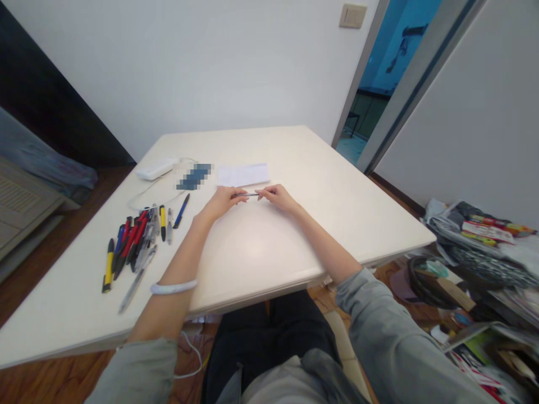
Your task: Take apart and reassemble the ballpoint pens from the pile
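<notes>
Between my two hands a slim pen (252, 194) lies level, just above the white table (261, 241). My left hand (225, 201) is closed on one end of it. At the other end my right hand (278, 197) pinches the pen with its fingertips. Just beyond both hands lies a white sheet of paper (243, 175). To the left of my left hand is a blue pen (181, 211) by itself. Farther left several pens lie in a loose pile, with a red pen (128, 244), a yellow and black pen (108, 266) and a clear pen (138, 279) among them.
A white power strip (156, 169) with a cable sits at the table's far left, beside a blurred-out phone-like object (195, 177). The wall (236, 67) rises behind the table. Right of the table, bags (492, 241) and a bin (433, 280) crowd the floor.
</notes>
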{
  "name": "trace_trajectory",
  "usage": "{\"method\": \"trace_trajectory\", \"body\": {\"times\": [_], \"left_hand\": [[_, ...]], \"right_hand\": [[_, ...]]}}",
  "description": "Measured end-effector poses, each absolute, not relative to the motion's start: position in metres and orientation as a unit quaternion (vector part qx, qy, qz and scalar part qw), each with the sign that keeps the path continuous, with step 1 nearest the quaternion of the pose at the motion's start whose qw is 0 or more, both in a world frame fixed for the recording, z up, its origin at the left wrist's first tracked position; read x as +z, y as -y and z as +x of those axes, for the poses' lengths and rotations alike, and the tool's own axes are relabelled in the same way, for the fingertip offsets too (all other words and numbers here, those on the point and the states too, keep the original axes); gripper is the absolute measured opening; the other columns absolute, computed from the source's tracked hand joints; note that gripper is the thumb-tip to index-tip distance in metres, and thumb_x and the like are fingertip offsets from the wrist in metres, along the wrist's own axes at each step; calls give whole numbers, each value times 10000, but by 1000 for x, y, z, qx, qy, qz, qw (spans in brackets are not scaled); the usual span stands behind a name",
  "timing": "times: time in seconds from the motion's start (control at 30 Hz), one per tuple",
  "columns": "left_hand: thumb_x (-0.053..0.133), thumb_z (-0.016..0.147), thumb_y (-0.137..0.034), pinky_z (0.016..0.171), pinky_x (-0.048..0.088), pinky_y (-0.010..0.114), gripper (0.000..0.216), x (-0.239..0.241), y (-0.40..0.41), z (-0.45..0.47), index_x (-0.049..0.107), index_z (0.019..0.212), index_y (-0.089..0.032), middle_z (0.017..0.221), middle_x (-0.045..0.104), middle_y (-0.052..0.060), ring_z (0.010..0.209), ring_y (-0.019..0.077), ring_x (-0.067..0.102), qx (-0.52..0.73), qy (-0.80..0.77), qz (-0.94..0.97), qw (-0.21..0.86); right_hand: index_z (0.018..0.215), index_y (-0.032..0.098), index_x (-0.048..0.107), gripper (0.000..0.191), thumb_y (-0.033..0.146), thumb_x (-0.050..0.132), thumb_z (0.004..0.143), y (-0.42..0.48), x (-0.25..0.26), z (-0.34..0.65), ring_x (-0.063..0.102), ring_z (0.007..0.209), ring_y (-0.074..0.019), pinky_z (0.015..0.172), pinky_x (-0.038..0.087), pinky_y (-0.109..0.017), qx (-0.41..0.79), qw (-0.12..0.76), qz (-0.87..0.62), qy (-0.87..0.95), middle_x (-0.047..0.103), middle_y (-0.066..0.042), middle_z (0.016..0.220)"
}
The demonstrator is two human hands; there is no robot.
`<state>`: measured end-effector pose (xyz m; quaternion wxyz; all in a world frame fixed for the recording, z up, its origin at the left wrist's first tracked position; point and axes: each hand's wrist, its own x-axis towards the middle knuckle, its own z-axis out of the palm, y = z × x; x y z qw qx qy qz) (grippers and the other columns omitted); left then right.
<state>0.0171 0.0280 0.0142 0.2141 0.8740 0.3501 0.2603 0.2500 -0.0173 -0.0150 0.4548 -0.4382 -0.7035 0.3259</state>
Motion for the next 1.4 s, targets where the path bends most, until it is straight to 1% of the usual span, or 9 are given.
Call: {"method": "trace_trajectory", "body": {"times": [0.07, 0.17, 0.23, 0.33, 0.43, 0.77, 1.0, 1.2, 1.4], "left_hand": [[707, 845, -426, 654, 447, 264, 297, 14, -28, 17, 798, 976, -176, 697, 740, 26, 648, 170, 621, 259, -351, 874, 213], [717, 828, -418, 644, 441, 263, 305, 15, -27, 16, 803, 988, -174, 677, 731, 20, 630, 165, 605, 258, -355, 873, 212], [719, 818, -426, 647, 447, 264, 333, 16, -27, 14, 799, 1010, -167, 704, 743, 28, 644, 170, 612, 257, -360, 872, 210], [664, 853, -448, 690, 475, 271, 352, 20, -26, 9, 790, 1009, -159, 791, 773, 55, 680, 182, 645, 244, -355, 877, 212], [585, 899, -447, 735, 496, 279, 343, 23, -27, 4, 780, 929, -167, 852, 784, 73, 703, 186, 669, 216, -338, 892, 211], [504, 950, -432, 775, 489, 285, 388, 21, -37, 1, 745, 775, -183, 803, 766, 81, 780, 215, 695, 145, -326, 926, 121], [460, 981, -390, 785, 474, 285, 387, 22, -36, 3, 737, 799, -192, 813, 762, 85, 806, 216, 691, 140, -311, 938, 57], [469, 967, -430, 788, 474, 269, 400, 23, -36, 1, 726, 774, -192, 801, 756, 68, 794, 204, 684, 146, -313, 933, 97], [488, 946, -428, 814, 471, 284, 386, 24, -32, 4, 716, 727, -207, 801, 754, 64, 793, 210, 676, 137, -322, 928, 124]], "right_hand": [[783, 143, 735, 540, 663, 601, 840, 18, -15, 250, 337, 584, -116, 585, 242, -285, 330, 455, -432, 705, 408, 39, 565], [855, 161, 703, 439, 585, 741, 748, 18, -14, 251, 379, 622, -115, 596, 273, -268, 333, 476, -414, 700, 499, 32, 673], [833, 171, 670, 410, 541, 789, 701, 18, -14, 253, 389, 626, -112, 598, 286, -262, 337, 486, -411, 694, 515, 32, 703], [787, 172, 657, 365, 512, 769, 719, 17, -15, 256, 390, 621, -113, 604, 293, -267, 331, 492, -417, 689, 511, 30, 692], [783, 167, 683, 335, 489, 758, 727, 16, -17, 258, 399, 623, -121, 610, 295, -273, 317, 491, -427, 690, 517, 25, 674], [830, 156, 746, 400, 550, 712, 773, 17, -19, 257, 428, 632, -130, 613, 313, -278, 298, 467, -443, 705, 590, 1, 687], [776, 125, 757, 546, 645, 605, 841, 22, -14, 261, 358, 580, -112, 580, 270, -278, 326, 415, -455, 717, 467, 24, 561], [893, 160, 755, 451, 562, 795, 693, 14, -14, 262, 499, 705, -147, 663, 377, -273, 294, 466, -422, 720, 670, -27, 796], [803, 166, 777, 332, 493, 717, 791, 18, -11, 264, 518, 683, -149, 655, 365, -280, 301, 462, -424, 719, 681, -21, 733]]}}
